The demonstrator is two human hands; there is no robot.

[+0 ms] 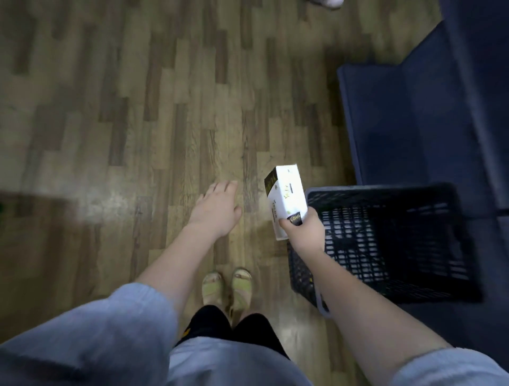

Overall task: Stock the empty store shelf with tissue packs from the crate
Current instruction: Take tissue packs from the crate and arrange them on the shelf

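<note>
My right hand (pixel 304 230) grips the near end of a white tissue pack (pixel 286 193) with black and gold ends, held over the floor just left of the crate. The black slatted crate (pixel 385 239) stands on the floor at the right; no packs show through its slats from here. My left hand (pixel 217 206) hangs flat over the wooden floor with straight fingers, holding nothing. The dark blue store shelf (pixel 399 121) runs along the right side, its lowest board bare.
Wood-pattern floor (pixel 137 110) spreads to the left and ahead. My feet in pale sandals (pixel 227 286) stand just left of the crate. Part of another person's white shoe (pixel 327 3) shows at the top edge.
</note>
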